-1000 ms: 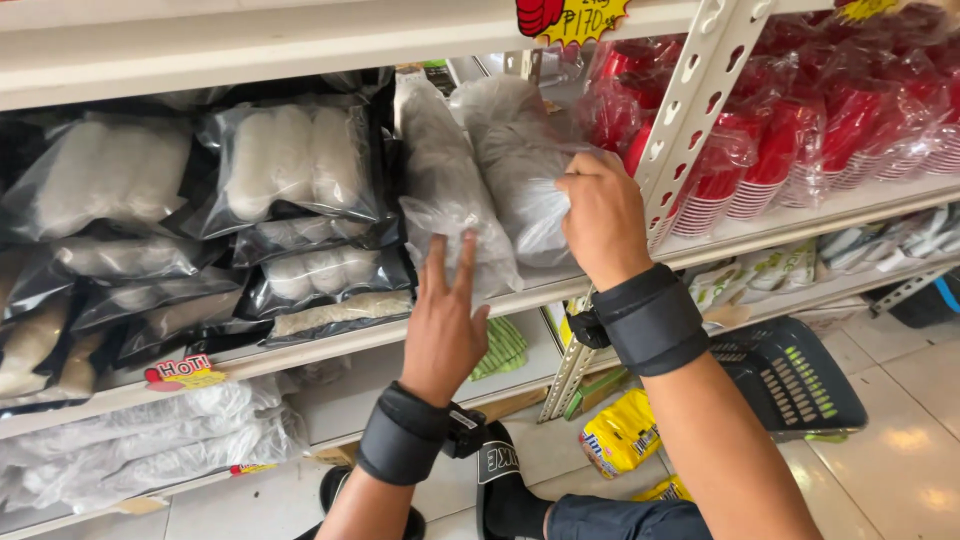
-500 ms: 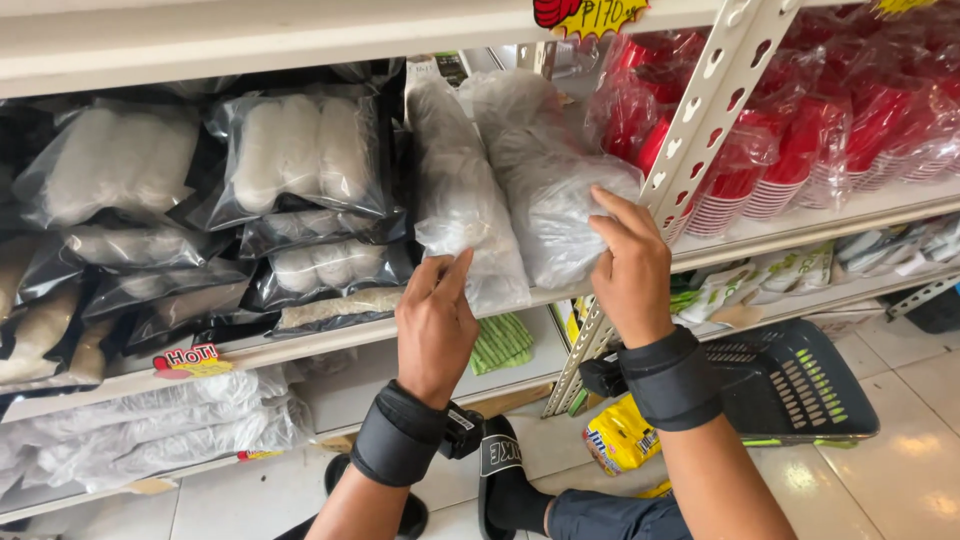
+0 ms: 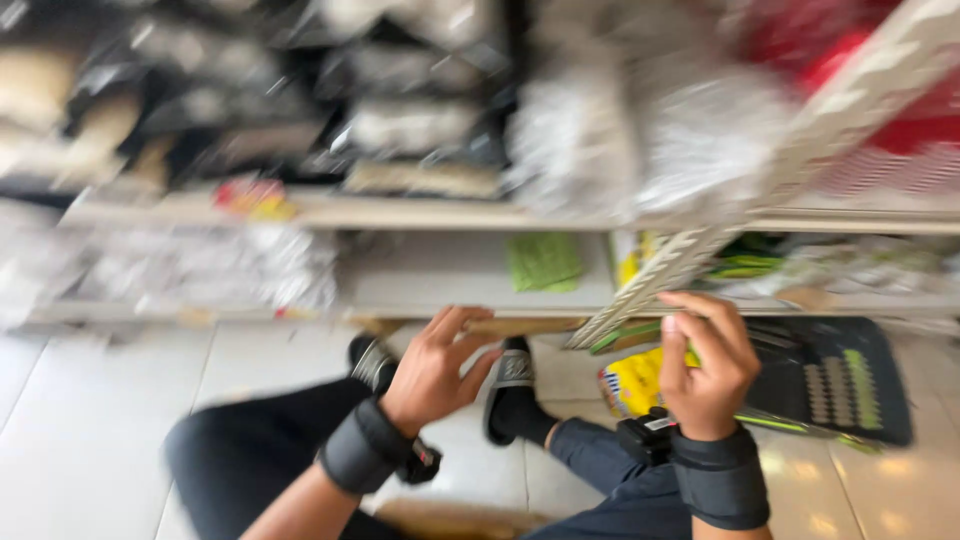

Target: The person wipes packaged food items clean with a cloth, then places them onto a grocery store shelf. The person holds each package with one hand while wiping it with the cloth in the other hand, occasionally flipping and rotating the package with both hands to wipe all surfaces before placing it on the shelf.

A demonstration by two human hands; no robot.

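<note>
I am looking at a shop aisle with a pale tiled floor (image 3: 90,420) across the bottom of the frame and a light shelf unit (image 3: 420,210) filling the upper half, all of it smeared by camera motion. I count two shelf boards: the upper one carries a row of clear plastic bags (image 3: 640,140) with whitish contents at top centre, darker packets (image 3: 150,100) at upper left and a red stack (image 3: 850,60) at upper right; how many there are of each is lost in the blur. The lower board holds crumpled clear bags (image 3: 200,265) at left and one green flat pack (image 3: 543,262) in the middle. A perforated white upright (image 3: 690,265) slants down from the upper right. I see two hands, each with a dark wrist strap. My left hand (image 3: 435,365), at lower centre, is loosely curled and holds nothing, near the lower shelf's edge. My right hand (image 3: 705,360), at lower right, has its fingers bent in a half-closed shape just beside the foot of the upright; I cannot tell whether it touches it. Below it lie one yellow packet (image 3: 630,385) and one dark basket (image 3: 840,380) on the floor. Two sandalled feet (image 3: 515,375) show between the hands.
</note>
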